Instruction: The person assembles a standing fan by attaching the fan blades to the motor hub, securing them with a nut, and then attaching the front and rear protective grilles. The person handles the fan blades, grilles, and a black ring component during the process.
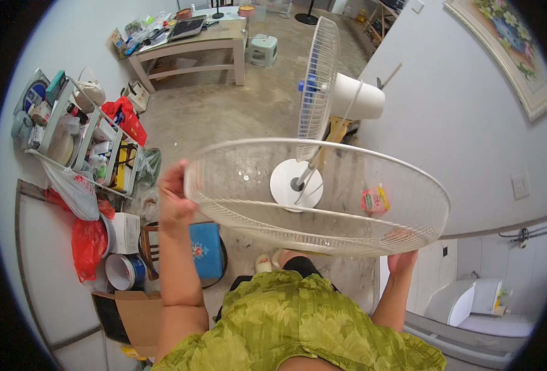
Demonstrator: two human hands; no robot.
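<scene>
Grille: wide, round white wire fan grille [329, 238], held in the air in front of the torso, btwn both hands; its long axis, as seen, is run L to R w/ the R end dipped lower
L hand: L hand [178, 201] closed on the L end of the rim, thumb & fingers wrapped round the wire
R hand: R hand [403, 260] clasped on the near R part of the rim from below, fingers partly seen thru the wires
Fan: tall white pedestal fan [360, 98], stood on the floor beyond the grille's far rim, a bit R of centre; round white base [281, 187] seen thru the held wires
Cage: upright white wire cage [318, 80] on the fan head, seen nearly edge-on, its plane set crosswise to the flatter-lying grille; white motor housing to its R
Key relation: fan head is placed straight ahead, past the far rim, w/ neither hand on it; which hand is nearer can't be told, approx equal in view
Contact: far rim is overlapped w/ the cage's lower edge in view; touching or apart can't be told
</scene>
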